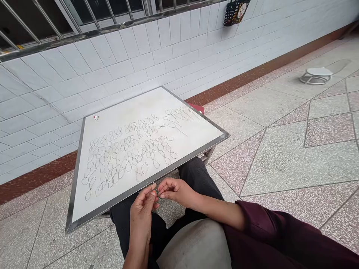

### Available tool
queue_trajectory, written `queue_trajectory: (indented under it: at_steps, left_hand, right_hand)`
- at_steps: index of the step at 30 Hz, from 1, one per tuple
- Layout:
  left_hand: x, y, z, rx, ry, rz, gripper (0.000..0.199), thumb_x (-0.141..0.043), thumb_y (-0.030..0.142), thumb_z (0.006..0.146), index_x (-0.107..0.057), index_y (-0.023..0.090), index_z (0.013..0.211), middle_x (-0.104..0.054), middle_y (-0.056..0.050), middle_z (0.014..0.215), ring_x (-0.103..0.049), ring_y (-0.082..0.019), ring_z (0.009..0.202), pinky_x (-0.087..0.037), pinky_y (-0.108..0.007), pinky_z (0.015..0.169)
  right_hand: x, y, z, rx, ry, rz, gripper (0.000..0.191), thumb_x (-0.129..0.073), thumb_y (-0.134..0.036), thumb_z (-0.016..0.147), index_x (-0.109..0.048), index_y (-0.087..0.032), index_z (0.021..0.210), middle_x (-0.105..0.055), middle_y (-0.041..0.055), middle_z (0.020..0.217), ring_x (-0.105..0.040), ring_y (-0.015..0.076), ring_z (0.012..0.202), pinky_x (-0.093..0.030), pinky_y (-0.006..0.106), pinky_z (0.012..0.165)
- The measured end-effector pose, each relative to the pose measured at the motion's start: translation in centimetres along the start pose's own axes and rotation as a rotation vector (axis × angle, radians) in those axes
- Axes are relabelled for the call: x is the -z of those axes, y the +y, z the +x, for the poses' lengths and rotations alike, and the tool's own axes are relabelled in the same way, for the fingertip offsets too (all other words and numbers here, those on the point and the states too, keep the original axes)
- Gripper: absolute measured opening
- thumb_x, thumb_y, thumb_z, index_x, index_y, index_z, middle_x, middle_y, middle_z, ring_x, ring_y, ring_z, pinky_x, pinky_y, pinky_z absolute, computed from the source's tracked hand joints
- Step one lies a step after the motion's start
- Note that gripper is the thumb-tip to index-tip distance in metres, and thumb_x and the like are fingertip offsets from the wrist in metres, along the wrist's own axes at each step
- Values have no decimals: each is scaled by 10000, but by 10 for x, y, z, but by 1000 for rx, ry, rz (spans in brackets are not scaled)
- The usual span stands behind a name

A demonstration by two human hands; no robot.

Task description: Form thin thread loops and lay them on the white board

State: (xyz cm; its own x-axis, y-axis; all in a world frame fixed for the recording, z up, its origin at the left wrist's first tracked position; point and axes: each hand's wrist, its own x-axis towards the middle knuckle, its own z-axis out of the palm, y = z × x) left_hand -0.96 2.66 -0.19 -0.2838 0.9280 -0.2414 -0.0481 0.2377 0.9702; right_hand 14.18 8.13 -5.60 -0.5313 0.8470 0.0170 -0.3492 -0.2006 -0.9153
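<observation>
Close together over my lap, just past the table's near edge, both hands are at work on one thin dark wire loop (150, 184). The thumb and fingers of my left hand (144, 203) pinch it from the left. From the right, my right hand (175, 192) grips it between thumb and fingertips. Part of the loop is hidden behind the fingers. On the white table (196, 142) lie rows of thin wire loops (114, 168), many bent into figure-eight shapes. Straighter wire pieces (179, 114) with long tails lie toward the far right of them.
A small white-and-red object (96, 117) sits at the table's far left corner. Behind the table rises a white tiled wall (134, 63) with a barred window. A dark bag (236, 13) hangs on it. A low white stool (316, 76) stands on the floor at right.
</observation>
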Motion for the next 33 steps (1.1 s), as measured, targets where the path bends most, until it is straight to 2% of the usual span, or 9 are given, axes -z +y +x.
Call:
queue_trajectory:
  at_steps: [3,7,12,17,21,25,28,33]
  left_hand:
    - [-1,0,0,-37,39,-36,461,-831,456,698,-762,209,1081,-708,-50,957,-600,-161,794,-509,-255,661]
    - [-3,1,-1,-47,46,-85,443,-827,442,710,-751,187,1065,-706,-44,897,-592,-139,739,-487,-244,644]
    - [-6,4,-5,-57,35,-114,410,-758,469,784,-727,175,1069,-724,-68,932,-606,-147,738,-482,-261,647]
    - [-6,7,-7,-53,32,-134,371,-747,482,787,-729,165,980,-721,-68,889,-574,-141,687,-459,-261,620]
    - [-6,5,-4,-36,20,-115,437,-827,424,710,-719,170,1048,-713,-59,897,-585,-150,714,-457,-258,636]
    - [-7,3,-2,13,-42,-64,527,-882,359,635,-708,177,1098,-711,-47,882,-604,-166,761,-464,-259,661]
    - [-8,2,0,14,-63,-52,518,-871,366,647,-716,180,1104,-713,-44,869,-610,-173,770,-478,-273,688]
    - [-8,1,3,35,-33,-49,551,-884,416,608,-739,163,1077,-704,-45,815,-618,-186,763,-489,-277,669]
  right_hand:
    - [0,-1,-1,-55,-27,10,436,-875,-455,666,-669,-158,909,-686,-4,812,-654,124,766,-507,302,799]
    - [-2,-3,-3,-116,-50,46,484,-903,-458,617,-654,-156,901,-680,-15,797,-642,116,743,-493,289,777]
    - [-3,-6,-6,-130,-73,79,476,-908,-440,623,-640,-154,893,-659,-27,787,-626,110,739,-473,284,772]
    - [-5,-9,-7,-144,-106,104,452,-899,-444,639,-644,-141,855,-661,-16,790,-613,109,738,-459,286,773]
    - [-5,-11,-8,-145,-90,134,456,-905,-425,641,-637,-149,887,-655,-26,761,-598,106,705,-460,285,748]
    - [-5,-11,-8,-110,-36,176,492,-915,-421,628,-582,-168,887,-642,-48,724,-610,110,693,-459,287,745]
    - [-5,-10,-8,-77,-27,152,464,-888,-454,662,-579,-167,855,-634,-43,737,-615,114,715,-459,287,756]
    - [-6,-5,-4,-22,20,70,453,-868,-501,668,-601,-163,809,-617,-33,759,-598,110,700,-466,274,714]
